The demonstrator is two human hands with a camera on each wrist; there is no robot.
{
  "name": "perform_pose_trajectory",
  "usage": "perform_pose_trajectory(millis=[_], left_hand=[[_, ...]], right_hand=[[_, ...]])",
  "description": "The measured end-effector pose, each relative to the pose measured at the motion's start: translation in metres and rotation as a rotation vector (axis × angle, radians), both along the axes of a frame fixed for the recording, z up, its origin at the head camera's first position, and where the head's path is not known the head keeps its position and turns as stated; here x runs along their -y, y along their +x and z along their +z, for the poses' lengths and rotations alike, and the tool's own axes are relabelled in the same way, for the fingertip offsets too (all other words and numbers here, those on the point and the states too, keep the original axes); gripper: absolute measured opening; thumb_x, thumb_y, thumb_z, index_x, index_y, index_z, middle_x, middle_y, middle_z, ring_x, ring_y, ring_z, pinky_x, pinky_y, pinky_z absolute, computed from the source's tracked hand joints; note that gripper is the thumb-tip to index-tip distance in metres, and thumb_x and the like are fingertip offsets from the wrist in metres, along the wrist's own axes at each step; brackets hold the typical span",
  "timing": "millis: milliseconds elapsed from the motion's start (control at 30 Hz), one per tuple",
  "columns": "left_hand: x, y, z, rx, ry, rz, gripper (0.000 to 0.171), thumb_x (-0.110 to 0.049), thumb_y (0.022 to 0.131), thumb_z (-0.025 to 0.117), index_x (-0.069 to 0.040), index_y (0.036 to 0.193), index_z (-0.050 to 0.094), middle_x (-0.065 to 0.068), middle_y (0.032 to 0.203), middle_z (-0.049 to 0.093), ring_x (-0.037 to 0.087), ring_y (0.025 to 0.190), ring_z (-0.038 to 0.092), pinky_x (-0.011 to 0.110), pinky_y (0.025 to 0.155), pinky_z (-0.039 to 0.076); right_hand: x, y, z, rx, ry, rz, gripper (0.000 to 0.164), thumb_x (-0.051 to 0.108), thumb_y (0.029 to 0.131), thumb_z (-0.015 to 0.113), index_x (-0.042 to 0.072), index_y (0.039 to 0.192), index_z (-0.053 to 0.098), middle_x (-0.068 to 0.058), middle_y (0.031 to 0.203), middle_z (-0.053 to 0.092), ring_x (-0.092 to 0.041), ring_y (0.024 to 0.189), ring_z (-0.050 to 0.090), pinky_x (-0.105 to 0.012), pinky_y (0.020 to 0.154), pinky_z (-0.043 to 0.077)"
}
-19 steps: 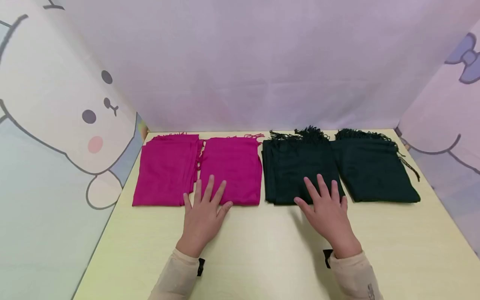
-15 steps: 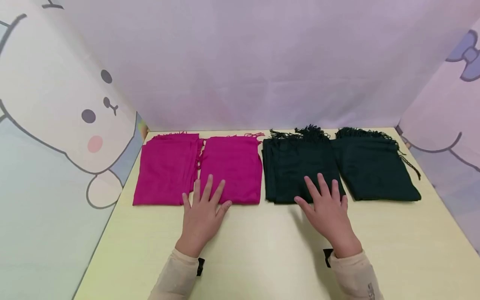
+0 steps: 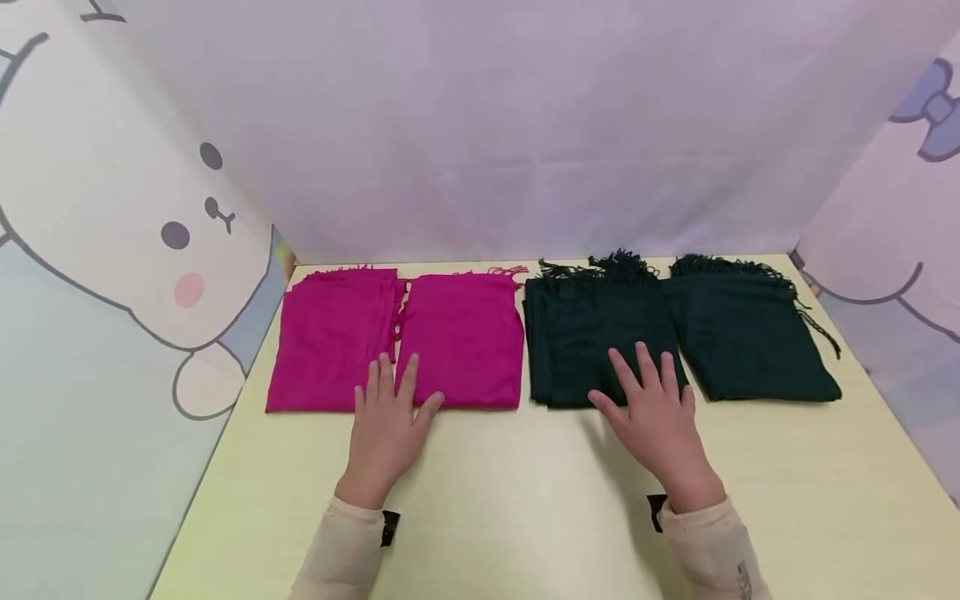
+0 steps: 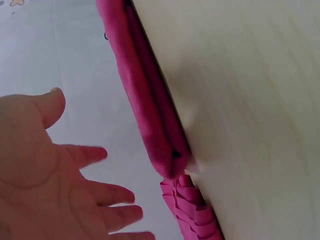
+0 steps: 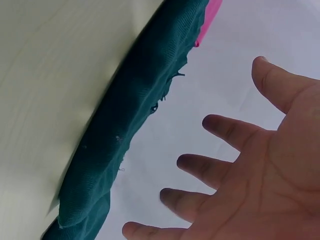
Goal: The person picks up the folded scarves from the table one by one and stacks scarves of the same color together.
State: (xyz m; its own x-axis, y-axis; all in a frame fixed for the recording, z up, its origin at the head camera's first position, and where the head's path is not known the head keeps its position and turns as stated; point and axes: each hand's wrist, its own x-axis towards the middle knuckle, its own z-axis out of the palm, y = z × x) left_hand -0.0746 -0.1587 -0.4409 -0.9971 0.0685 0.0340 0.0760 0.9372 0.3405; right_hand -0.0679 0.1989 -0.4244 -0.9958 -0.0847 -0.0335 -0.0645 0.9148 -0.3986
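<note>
Two folded magenta scarves lie side by side on the left: an outer magenta scarf (image 3: 330,342) and an inner magenta scarf (image 3: 468,342). To the right are two folded dark green scarves with fringe at the back, an inner green scarf (image 3: 600,342) and an outer green scarf (image 3: 753,342). My left hand (image 3: 386,437) hovers with spread fingers at the front of the gap between the magenta pair. Over the front edge of the inner green scarf hangs my right hand (image 3: 656,429), fingers spread. Both wrist views show the palms apart from the cloth, holding nothing.
The scarves sit in a row along the back of a pale yellow table (image 3: 517,517). A pale curtain (image 3: 525,133) rises behind it. Side panels with cartoon prints, such as the left panel (image 3: 90,400), flank the table. Black straps show at both wrists.
My left hand has shifted a little to the left, from the inner magenta scarf toward the gap, its fingers closer together. The right hand and the scarves stay nearly where they were.
</note>
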Motion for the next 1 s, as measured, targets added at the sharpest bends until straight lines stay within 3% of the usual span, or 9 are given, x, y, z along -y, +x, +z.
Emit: perform_pose_trajectory(millis=[133,200,333,433,567,700,833,1000], left_hand=[[0.006,-0.001,-0.001,0.056,0.121,0.046,0.084,-0.059,0.101,0.042,-0.003,0.158,0.019,0.030,0.161,0.013,0.048,0.148,0.013,0.061,0.117,0.022],[0.008,-0.004,-0.001,0.063,0.200,0.067,0.082,-0.054,0.102,0.045,0.002,0.156,0.022,0.029,0.159,0.021,0.047,0.146,0.021,0.060,0.115,0.027],[0.012,-0.011,-0.005,0.083,0.297,0.139,0.070,-0.041,0.102,0.053,0.005,0.152,0.032,0.026,0.147,0.045,0.043,0.135,0.044,0.058,0.107,0.040],[0.016,-0.015,-0.007,0.121,0.324,0.190,0.065,-0.036,0.101,0.054,0.004,0.150,0.037,0.024,0.136,0.056,0.039,0.125,0.054,0.055,0.100,0.046],[0.021,-0.022,-0.004,0.169,0.364,0.196,0.065,-0.036,0.101,0.054,0.003,0.149,0.037,0.020,0.122,0.061,0.034,0.113,0.059,0.052,0.093,0.048],[0.024,-0.029,-0.003,0.218,0.410,0.200,0.058,-0.037,0.100,0.054,0.004,0.139,0.047,0.018,0.102,0.057,0.032,0.098,0.055,0.047,0.086,0.047],[0.025,-0.034,-0.008,0.256,0.489,0.233,0.053,-0.036,0.100,0.055,0.005,0.134,0.054,0.020,0.107,0.057,0.032,0.100,0.053,0.045,0.089,0.045],[0.023,-0.037,-0.011,0.315,0.686,0.279,0.057,-0.034,0.100,0.055,0.004,0.142,0.046,0.022,0.135,0.052,0.033,0.123,0.049,0.050,0.106,0.040]], right_hand=[[0.002,-0.002,0.001,0.012,-0.016,0.026,0.077,0.060,0.099,0.047,0.017,0.159,0.024,-0.022,0.165,0.004,-0.049,0.149,-0.002,-0.079,0.106,0.010],[0.005,-0.003,0.002,0.013,-0.034,0.038,0.077,0.057,0.099,0.050,0.013,0.158,0.027,-0.026,0.163,0.007,-0.052,0.147,0.002,-0.077,0.108,0.013],[0.012,-0.005,0.004,0.047,-0.099,0.049,0.078,0.056,0.098,0.053,0.007,0.156,0.030,-0.033,0.157,0.017,-0.060,0.139,0.019,-0.075,0.105,0.026],[0.020,-0.009,0.004,0.060,-0.160,0.058,0.077,0.056,0.098,0.053,0.007,0.154,0.034,-0.031,0.150,0.031,-0.057,0.131,0.033,-0.070,0.102,0.035],[0.035,-0.016,0.001,0.058,-0.273,0.112,0.073,0.056,0.098,0.053,0.009,0.152,0.040,-0.022,0.143,0.045,-0.046,0.126,0.043,-0.062,0.103,0.040],[0.052,-0.024,-0.003,0.139,-0.413,0.159,0.069,0.054,0.098,0.056,0.010,0.150,0.043,-0.016,0.140,0.051,-0.035,0.120,0.053,-0.054,0.099,0.047],[0.067,-0.030,-0.010,0.247,-0.489,0.149,0.065,0.048,0.098,0.059,0.009,0.148,0.046,-0.012,0.131,0.059,-0.024,0.107,0.060,-0.042,0.089,0.053],[0.078,-0.034,-0.016,0.341,-0.564,0.090,0.062,0.047,0.097,0.060,0.007,0.143,0.051,-0.004,0.119,0.067,-0.016,0.102,0.063,-0.036,0.083,0.055]])
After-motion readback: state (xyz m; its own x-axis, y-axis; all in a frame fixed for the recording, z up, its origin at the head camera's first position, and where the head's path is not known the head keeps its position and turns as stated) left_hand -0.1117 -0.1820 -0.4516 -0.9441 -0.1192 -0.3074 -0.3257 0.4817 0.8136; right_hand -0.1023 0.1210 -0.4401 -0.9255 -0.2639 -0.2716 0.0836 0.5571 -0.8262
